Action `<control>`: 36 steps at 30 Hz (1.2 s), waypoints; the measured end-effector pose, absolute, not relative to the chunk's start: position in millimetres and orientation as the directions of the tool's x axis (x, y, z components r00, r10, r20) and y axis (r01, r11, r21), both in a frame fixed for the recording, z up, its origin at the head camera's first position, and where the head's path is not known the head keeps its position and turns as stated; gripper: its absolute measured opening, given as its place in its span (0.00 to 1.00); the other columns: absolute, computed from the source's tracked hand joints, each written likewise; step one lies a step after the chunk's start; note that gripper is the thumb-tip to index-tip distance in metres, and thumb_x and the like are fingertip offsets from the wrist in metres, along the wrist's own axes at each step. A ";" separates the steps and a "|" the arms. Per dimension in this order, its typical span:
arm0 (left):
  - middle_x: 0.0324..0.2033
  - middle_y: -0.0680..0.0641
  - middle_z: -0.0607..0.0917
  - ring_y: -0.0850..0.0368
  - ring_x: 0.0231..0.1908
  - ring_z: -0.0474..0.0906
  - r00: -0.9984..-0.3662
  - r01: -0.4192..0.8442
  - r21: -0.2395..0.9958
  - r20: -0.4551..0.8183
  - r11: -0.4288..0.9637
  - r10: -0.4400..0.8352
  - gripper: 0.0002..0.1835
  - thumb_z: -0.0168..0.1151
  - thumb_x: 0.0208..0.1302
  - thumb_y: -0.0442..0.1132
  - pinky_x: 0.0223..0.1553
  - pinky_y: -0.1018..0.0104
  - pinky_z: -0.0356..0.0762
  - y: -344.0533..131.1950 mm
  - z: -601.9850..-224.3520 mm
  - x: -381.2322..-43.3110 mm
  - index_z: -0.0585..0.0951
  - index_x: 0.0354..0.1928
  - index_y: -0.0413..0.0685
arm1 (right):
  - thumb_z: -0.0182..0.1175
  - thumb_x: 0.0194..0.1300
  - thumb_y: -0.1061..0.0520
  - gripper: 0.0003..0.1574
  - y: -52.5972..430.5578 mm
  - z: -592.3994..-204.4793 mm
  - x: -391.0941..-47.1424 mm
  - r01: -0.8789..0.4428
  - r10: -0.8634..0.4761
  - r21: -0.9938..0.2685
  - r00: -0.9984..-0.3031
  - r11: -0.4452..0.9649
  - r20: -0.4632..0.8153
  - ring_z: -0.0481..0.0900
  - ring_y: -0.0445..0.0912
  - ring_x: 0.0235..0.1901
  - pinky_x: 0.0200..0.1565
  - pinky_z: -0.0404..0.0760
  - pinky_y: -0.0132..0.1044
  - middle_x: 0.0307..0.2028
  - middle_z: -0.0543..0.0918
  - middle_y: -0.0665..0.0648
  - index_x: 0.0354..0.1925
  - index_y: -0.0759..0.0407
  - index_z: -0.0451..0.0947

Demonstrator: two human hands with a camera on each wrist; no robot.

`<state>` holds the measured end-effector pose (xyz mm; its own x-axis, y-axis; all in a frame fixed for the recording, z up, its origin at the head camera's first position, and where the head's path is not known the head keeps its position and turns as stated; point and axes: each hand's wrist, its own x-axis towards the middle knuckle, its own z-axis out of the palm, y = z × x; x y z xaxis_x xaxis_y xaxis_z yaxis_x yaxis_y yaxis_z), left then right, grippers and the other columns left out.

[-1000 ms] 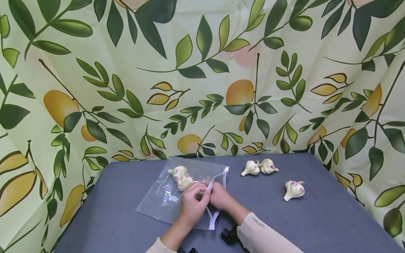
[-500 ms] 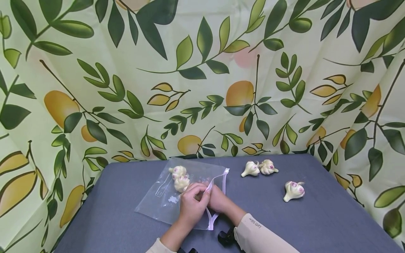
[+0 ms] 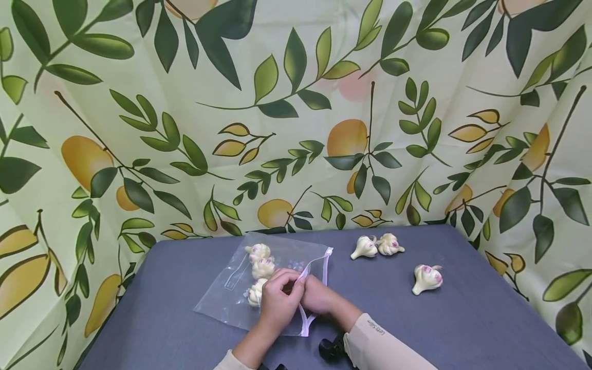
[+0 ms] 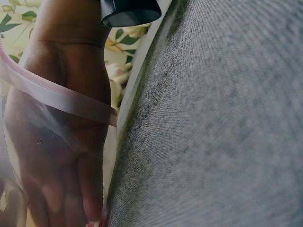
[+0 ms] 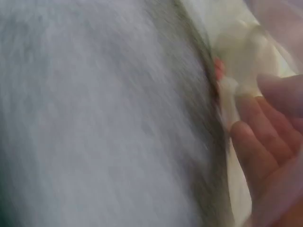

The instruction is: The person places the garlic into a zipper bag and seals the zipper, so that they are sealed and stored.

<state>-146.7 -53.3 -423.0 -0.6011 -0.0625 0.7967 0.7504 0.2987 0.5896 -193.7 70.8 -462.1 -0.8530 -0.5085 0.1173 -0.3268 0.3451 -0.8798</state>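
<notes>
A clear zip bag (image 3: 222, 303) lies on the table, its pale purple zip strip (image 3: 325, 267) at the right end. Inside are three garlic bulbs, one at the back (image 3: 257, 251), a middle bulb (image 3: 263, 267) and a front bulb (image 3: 256, 292) beside my left hand (image 3: 280, 298). That hand pinches the bag's edge near the opening. My right hand (image 3: 321, 297) reaches in through the mouth, its fingertips hidden behind the left hand in the head view. The left wrist view shows its fingers (image 4: 87, 184) extended under the plastic. A blurred pale bulb (image 5: 246, 52) appears in the right wrist view.
On the right of the grey-blue table (image 3: 393, 318) sit a pair of bulbs, a left one (image 3: 364, 247) and a right one (image 3: 390, 244), and a lone bulb (image 3: 427, 278). A leaf-and-fruit printed cloth (image 3: 296, 128) hangs behind. A black device (image 3: 331, 348) is at the right wrist.
A third bulb has come out from under my left hand, further left inside the bag. The two other bulbs have shifted slightly. Both hands stay almost in place.
</notes>
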 end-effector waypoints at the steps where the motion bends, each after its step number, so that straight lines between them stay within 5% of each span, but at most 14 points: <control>1: 0.24 0.41 0.85 0.49 0.28 0.81 -0.601 0.751 0.589 0.797 0.298 -0.061 0.08 0.66 0.43 0.17 0.30 0.65 0.78 -53.6 -423.2 -147.0 0.83 0.22 0.35 | 0.59 0.59 0.68 0.09 73.5 -461.4 -193.9 -0.311 -0.503 -0.885 -0.858 0.346 0.105 0.75 0.34 0.30 0.35 0.76 0.27 0.32 0.84 0.53 0.38 0.64 0.82; 5: 0.24 0.42 0.85 0.48 0.29 0.82 -0.602 0.751 0.590 0.796 0.296 -0.058 0.08 0.66 0.44 0.17 0.34 0.65 0.77 -54.8 -423.3 -147.6 0.83 0.22 0.36 | 0.61 0.51 0.72 0.15 92.4 -455.6 -193.2 -0.192 -0.504 -0.943 -0.863 0.272 0.031 0.81 0.38 0.31 0.33 0.80 0.28 0.32 0.86 0.60 0.41 0.71 0.81; 8: 0.24 0.42 0.85 0.48 0.29 0.82 -0.588 0.758 0.575 0.807 0.308 -0.059 0.08 0.67 0.43 0.17 0.37 0.67 0.77 -55.1 -423.1 -148.2 0.83 0.23 0.36 | 0.62 0.55 0.72 0.27 113.3 -448.5 -190.8 -0.115 -0.488 -0.975 -0.873 0.192 0.007 0.86 0.52 0.45 0.43 0.84 0.33 0.47 0.84 0.71 0.55 0.77 0.74; 14: 0.25 0.42 0.86 0.48 0.28 0.82 -0.594 0.752 0.581 0.802 0.312 -0.063 0.08 0.67 0.42 0.17 0.37 0.70 0.77 -55.3 -423.6 -148.9 0.83 0.22 0.35 | 0.62 0.60 0.70 0.30 158.8 -433.0 -180.4 -0.176 -0.365 -0.960 -0.927 0.218 0.087 0.80 0.64 0.54 0.48 0.83 0.32 0.55 0.78 0.76 0.59 0.79 0.69; 21: 0.25 0.42 0.86 0.49 0.29 0.83 -0.595 0.744 0.581 0.801 0.329 -0.069 0.09 0.69 0.42 0.18 0.38 0.70 0.79 -57.5 -428.1 -151.6 0.83 0.23 0.37 | 0.65 0.61 0.65 0.30 209.0 -403.0 -158.0 -0.145 -0.059 -0.940 -0.989 0.308 0.134 0.85 0.44 0.50 0.46 0.82 0.27 0.55 0.80 0.71 0.61 0.70 0.72; 25: 0.26 0.41 0.86 0.48 0.30 0.83 -0.606 0.739 0.593 0.792 0.320 -0.069 0.09 0.69 0.42 0.18 0.40 0.71 0.79 -57.2 -430.6 -152.1 0.83 0.24 0.36 | 0.66 0.63 0.59 0.28 238.4 -392.8 -144.0 -0.120 0.144 -0.839 -0.963 0.531 0.229 0.82 0.30 0.45 0.42 0.78 0.20 0.53 0.83 0.66 0.60 0.65 0.75; 29: 0.25 0.41 0.86 0.48 0.29 0.83 -0.604 0.741 0.593 0.794 0.316 -0.072 0.09 0.69 0.42 0.17 0.39 0.71 0.79 -57.3 -431.1 -152.5 0.83 0.23 0.36 | 0.63 0.66 0.52 0.30 265.8 -392.6 -133.5 0.038 0.315 -0.729 -0.916 0.684 0.248 0.81 0.46 0.53 0.51 0.81 0.38 0.57 0.81 0.65 0.63 0.61 0.73; 32: 0.25 0.41 0.86 0.48 0.29 0.83 -0.598 0.745 0.587 0.798 0.317 -0.073 0.09 0.69 0.42 0.17 0.38 0.70 0.79 -57.7 -430.6 -152.5 0.83 0.23 0.36 | 0.61 0.68 0.47 0.34 284.7 -396.6 -130.3 0.137 0.394 -0.721 -0.897 0.680 0.201 0.72 0.64 0.62 0.58 0.73 0.57 0.62 0.75 0.68 0.66 0.62 0.69; 36: 0.25 0.41 0.86 0.48 0.29 0.83 -0.596 0.747 0.583 0.800 0.321 -0.067 0.09 0.69 0.42 0.17 0.38 0.70 0.79 -57.4 -429.1 -151.8 0.83 0.23 0.36 | 0.61 0.67 0.43 0.41 306.8 -405.8 -129.9 0.237 0.458 -0.717 -0.880 0.656 0.129 0.67 0.68 0.65 0.62 0.69 0.61 0.66 0.70 0.70 0.69 0.62 0.65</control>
